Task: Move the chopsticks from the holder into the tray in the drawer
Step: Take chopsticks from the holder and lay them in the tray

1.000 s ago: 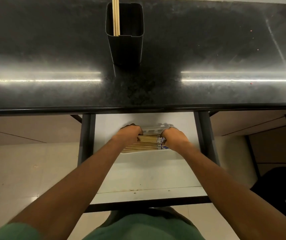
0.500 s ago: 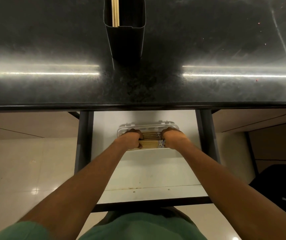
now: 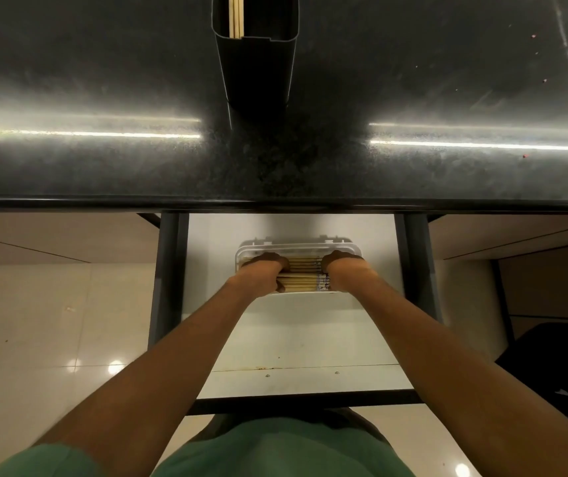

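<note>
- Chopsticks [image 3: 301, 275]: pale wooden bundle lying left-to-right inside the tray, patterned ends at the right. Two layers visible, far rows darker in shadow, near rows lit.
- Tray [image 3: 298, 245]: clear/white plastic, rounded corners, sits on the drawer floor near the far end, just under the counter edge. Far rim now fully in view; 1 s ago only a small part of it showed past the hands.
- Left hand [image 3: 264, 273]: curled over the left end of the bundle, fingers wrapped down on the sticks, thumb on the near side. Closed grip on the chopsticks.
- Right hand [image 3: 343, 271]: curled the same way over the right, patterned end. Closed grip on the chopsticks.
- Versus 1 s ago: bundle was tilted and fanned, sticking out toward the near left; now it lies flat and square in the tray. Versus 0.5 s ago: little change, hands in the same spots, sticks sit slightly neater.
- Drawer [image 3: 296, 339]: white floor, pulled out toward the person, dark side rails, dark front edge at the near side. Two small screws and a rust-coloured mark along the near seam.
- Holder [image 3: 255, 70]: dark rectangular tube upright on the counter, far centre, well apart from the tray. A few pale sticks [image 3: 235, 15] stand at its left inside wall. It sits higher in frame than before, top now cut off: the camera tipped down.
- Counter [image 3: 103, 166]: black speckled stone, two bright light streaks left and right.
- Both forearms bare, green sleeve [image 3: 41, 461] at the near left, green shirt [image 3: 282, 449] at the bottom.
- Glossy cream floor tiles [image 3: 52, 321] to the left.
</note>
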